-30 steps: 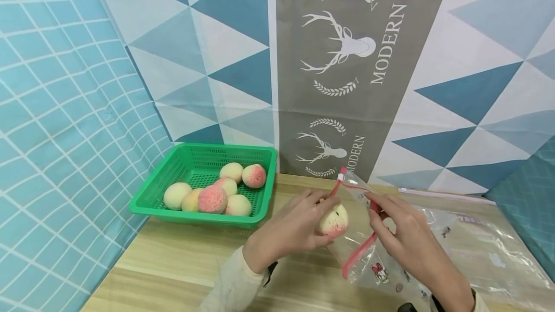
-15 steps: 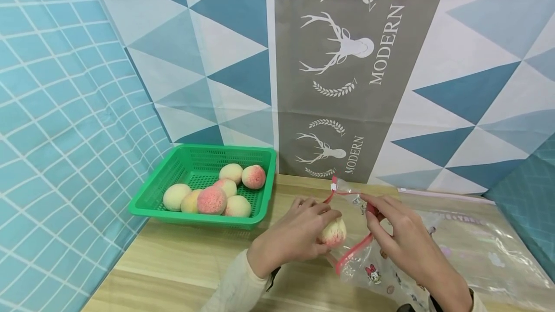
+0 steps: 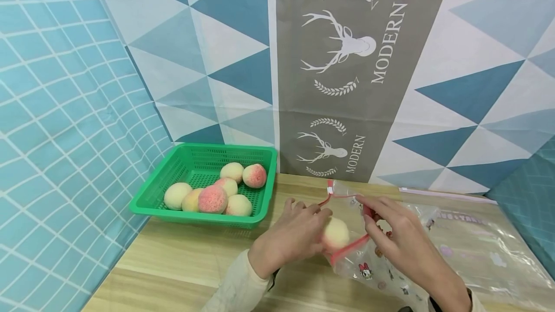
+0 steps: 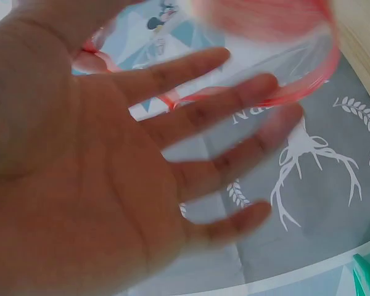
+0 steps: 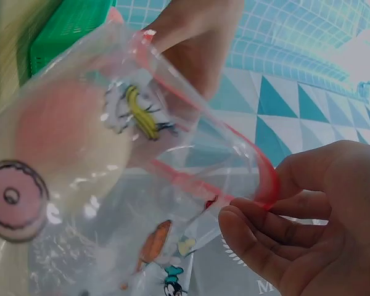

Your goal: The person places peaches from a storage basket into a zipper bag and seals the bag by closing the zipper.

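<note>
A pale yellow and pink peach (image 3: 336, 233) is at the mouth of a clear zip bag (image 3: 390, 276) with a red rim and cartoon prints. Seen through the plastic in the right wrist view, the blurred peach (image 5: 68, 142) is inside. My left hand (image 3: 290, 230) is beside the peach at the opening. In the left wrist view the left hand's fingers (image 4: 203, 114) are spread and nearly straight, apart from the peach. My right hand (image 3: 405, 237) pinches the bag's red rim between thumb and fingers, keeping the mouth parted.
At the left, a green basket (image 3: 143, 207) contains several more peaches (image 3: 212, 200). Another clear plastic bag (image 3: 485, 249) lies flat on the wooden table (image 3: 173, 264) to the right. Patterned cloth (image 3: 234, 85) hangs behind, with blue checked cloth (image 3: 65, 134) at the left.
My left hand had the peach in its fingers and has released it at the bag's mouth. The bag's rim has shifted slightly left around the peach. My right hand keeps its pinch.
</note>
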{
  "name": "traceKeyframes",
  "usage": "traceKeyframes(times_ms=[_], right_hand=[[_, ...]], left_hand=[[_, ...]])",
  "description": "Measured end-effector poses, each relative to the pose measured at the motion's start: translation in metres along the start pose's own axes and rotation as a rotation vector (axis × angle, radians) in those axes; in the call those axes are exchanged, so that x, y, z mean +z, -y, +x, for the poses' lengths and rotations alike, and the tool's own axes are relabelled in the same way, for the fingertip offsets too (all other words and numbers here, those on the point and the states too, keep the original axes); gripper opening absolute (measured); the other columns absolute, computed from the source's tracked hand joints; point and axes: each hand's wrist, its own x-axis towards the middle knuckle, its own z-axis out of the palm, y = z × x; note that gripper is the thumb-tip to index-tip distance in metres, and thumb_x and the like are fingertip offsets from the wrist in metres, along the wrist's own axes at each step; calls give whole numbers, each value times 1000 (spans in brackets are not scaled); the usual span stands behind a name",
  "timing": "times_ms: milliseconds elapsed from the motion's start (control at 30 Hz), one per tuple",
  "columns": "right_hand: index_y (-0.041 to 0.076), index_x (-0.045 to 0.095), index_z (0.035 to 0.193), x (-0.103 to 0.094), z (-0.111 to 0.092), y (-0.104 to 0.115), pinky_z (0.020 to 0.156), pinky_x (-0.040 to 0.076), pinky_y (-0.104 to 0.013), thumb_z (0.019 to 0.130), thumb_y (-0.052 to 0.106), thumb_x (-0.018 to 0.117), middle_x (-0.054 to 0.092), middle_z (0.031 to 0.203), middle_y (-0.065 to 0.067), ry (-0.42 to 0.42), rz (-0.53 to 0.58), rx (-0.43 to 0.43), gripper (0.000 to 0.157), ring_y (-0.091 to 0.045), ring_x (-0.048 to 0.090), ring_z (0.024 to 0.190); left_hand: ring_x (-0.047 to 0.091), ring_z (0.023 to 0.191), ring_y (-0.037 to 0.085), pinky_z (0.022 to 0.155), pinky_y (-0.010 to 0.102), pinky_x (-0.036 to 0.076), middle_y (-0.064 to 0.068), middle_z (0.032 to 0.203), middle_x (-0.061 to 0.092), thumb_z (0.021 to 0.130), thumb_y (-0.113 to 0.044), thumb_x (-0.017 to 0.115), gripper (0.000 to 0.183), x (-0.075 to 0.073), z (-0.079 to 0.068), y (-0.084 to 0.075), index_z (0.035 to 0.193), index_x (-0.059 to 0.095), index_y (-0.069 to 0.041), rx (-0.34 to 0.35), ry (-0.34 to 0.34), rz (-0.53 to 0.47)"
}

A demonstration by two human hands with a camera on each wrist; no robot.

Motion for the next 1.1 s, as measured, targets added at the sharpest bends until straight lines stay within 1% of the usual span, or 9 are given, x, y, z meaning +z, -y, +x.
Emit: traceKeyframes(times_ms=[67, 167, 367, 467, 700, 767, 833, 1033, 1100], right_hand=[[10, 67, 127, -1, 0, 0, 48, 41, -12, 86, -5, 67, 60, 94, 10, -11, 12, -9, 44, -3, 54, 80], [7, 67, 125, -2, 1, -2, 51, 40, -11, 83, -7, 67, 61, 92, 8, -40, 0, -43, 44, -3, 54, 79], [4, 68, 123, -5, 1, -3, 62, 41, -9, 80, -9, 67, 63, 92, 6, -73, -23, -72, 45, -3, 54, 78], [3, 68, 122, -7, 1, -3, 69, 44, -9, 80, -9, 69, 64, 93, 7, -80, -39, -68, 44, -4, 56, 79], [2, 67, 122, -9, 1, -6, 75, 43, -6, 79, -9, 68, 64, 92, 7, -108, -39, -87, 44, -6, 59, 80], [1, 67, 123, -11, 2, -9, 75, 43, -7, 78, -10, 66, 63, 91, 5, -125, -28, -108, 46, -7, 59, 80], [0, 65, 124, -14, 2, -12, 73, 43, -9, 77, -11, 64, 61, 90, 5, -136, -26, -121, 48, -8, 58, 80], [-2, 57, 134, -21, 2, -16, 72, 44, -11, 74, -12, 68, 55, 91, 6, -110, -78, -70, 62, -8, 55, 81], [-1, 55, 136, -23, 2, -16, 67, 42, -11, 74, -12, 68, 54, 91, 5, -105, -86, -51, 64, -7, 53, 79]], left_hand=[[62, 99, 26, 101, 55, 40, -2, 117, 65, 81, -47, 79, 54, 1, 1, 0, 126, 60, -22, -35, 15, 18], [63, 103, 28, 103, 59, 37, 0, 119, 64, 82, -48, 79, 60, 2, 0, 1, 133, 58, -24, -68, 46, 32], [64, 96, 26, 102, 59, 38, 0, 111, 63, 84, -45, 77, 54, 4, 0, 1, 132, 60, -28, -50, 114, 4], [63, 92, 24, 99, 54, 40, -2, 111, 62, 87, -43, 75, 49, 5, 1, 0, 130, 61, -26, -26, 121, -8], [58, 86, 16, 82, 36, 46, -2, 96, 58, 91, -40, 71, 32, 2, 3, -2, 107, 66, -13, 34, 121, -35], [57, 86, 15, 81, 34, 47, -3, 95, 57, 92, -38, 70, 31, -1, 3, -3, 107, 66, -11, 48, 100, -57], [56, 87, 15, 80, 32, 48, -3, 97, 57, 93, -35, 69, 29, -2, 3, -3, 107, 66, -10, 69, 51, -65], [59, 102, 19, 89, 29, 52, 7, 117, 60, 91, -30, 72, 44, -3, 4, -3, 124, 61, -3, 120, -161, -103], [59, 108, 20, 92, 28, 51, 10, 124, 58, 92, -27, 72, 49, -4, 6, -2, 129, 58, 0, 134, -220, -126]])
